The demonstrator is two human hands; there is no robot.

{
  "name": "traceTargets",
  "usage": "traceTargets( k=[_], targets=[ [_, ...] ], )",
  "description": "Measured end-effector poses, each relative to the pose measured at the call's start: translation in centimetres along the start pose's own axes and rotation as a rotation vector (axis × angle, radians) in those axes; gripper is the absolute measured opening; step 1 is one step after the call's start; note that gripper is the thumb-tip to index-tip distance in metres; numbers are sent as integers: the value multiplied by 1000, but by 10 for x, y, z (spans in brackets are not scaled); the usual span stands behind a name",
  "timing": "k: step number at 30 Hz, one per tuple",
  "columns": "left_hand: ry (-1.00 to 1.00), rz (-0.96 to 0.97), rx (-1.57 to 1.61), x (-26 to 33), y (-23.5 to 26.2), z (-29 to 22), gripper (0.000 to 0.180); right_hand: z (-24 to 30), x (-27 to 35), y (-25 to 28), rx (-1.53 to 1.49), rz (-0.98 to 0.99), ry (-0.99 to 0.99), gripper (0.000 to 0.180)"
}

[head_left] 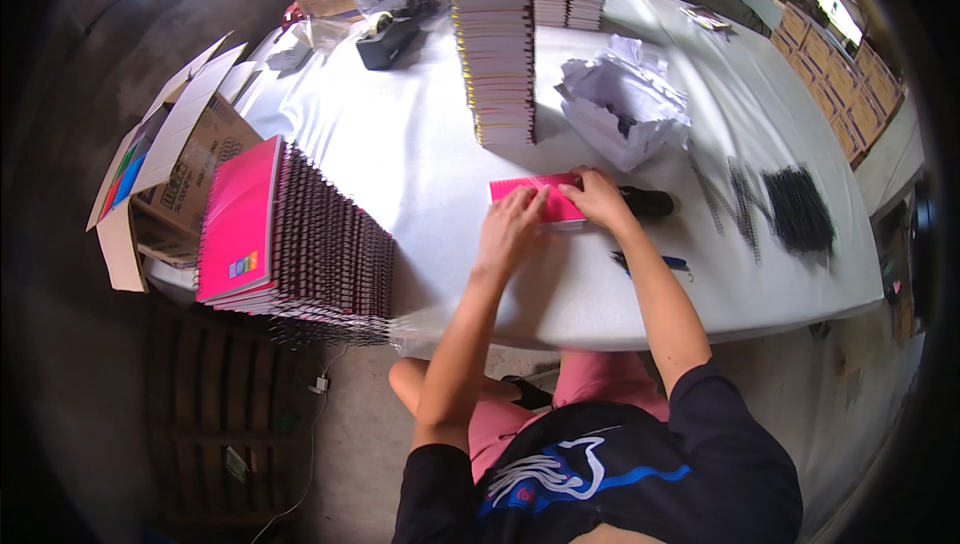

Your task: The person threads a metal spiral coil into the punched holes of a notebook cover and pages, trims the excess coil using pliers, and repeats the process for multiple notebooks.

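Note:
A pink notebook [562, 206] without a visible coil lies on the white-covered table in front of me, small holes along its far edge. My left hand [515, 219] rests on its cover with the fingers stretched out. At the far right corner, my right hand [602, 198] has its fingers bent over the edge of the notebook, thumb side toward the cover. A dark cylindrical object [648, 201] lies just right of that hand. Nearer my right forearm are pliers with blue handles [672, 263], partly hidden by the arm.
A tall stack of pink spiral notebooks [335, 244] stands at left, beside an open cardboard box [190, 169]. Behind the work are a yellow-topped notebook stack [494, 54] and a crumpled white paper bag [625, 109]. Black wire coils [797, 209] lie right; a tape dispenser [387, 41] sits far left.

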State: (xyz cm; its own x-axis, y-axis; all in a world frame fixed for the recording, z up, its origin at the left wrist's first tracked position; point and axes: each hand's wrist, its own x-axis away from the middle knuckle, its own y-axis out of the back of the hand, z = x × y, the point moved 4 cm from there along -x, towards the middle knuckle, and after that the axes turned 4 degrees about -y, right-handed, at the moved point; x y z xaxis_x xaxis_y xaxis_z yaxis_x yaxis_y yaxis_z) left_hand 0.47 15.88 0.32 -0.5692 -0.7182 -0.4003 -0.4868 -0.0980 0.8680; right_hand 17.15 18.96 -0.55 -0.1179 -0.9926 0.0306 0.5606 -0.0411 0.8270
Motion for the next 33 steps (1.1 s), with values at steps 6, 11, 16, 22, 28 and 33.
traceTargets(
  k=[6,11,16,22,28,33],
  targets=[
    [13,117,241,-29,4,31,43,-9,23,28,-110,-148,168,58],
    [162,183,273,-43,23,28,46,-91,60,128,-187,-393,13,25],
    [-167,173,187,-33,13,26,39,-174,65,128,385,-404,-343,38],
    [-185,300,109,-36,21,19,55,-186,53,143,404,-374,-248,39],
    [-182,296,171,-42,15,31,60,-183,58,191,258,-535,-171,49],
    [-151,286,126,-41,15,29,58,-139,68,197,-289,-298,-78,51]
  ],
)
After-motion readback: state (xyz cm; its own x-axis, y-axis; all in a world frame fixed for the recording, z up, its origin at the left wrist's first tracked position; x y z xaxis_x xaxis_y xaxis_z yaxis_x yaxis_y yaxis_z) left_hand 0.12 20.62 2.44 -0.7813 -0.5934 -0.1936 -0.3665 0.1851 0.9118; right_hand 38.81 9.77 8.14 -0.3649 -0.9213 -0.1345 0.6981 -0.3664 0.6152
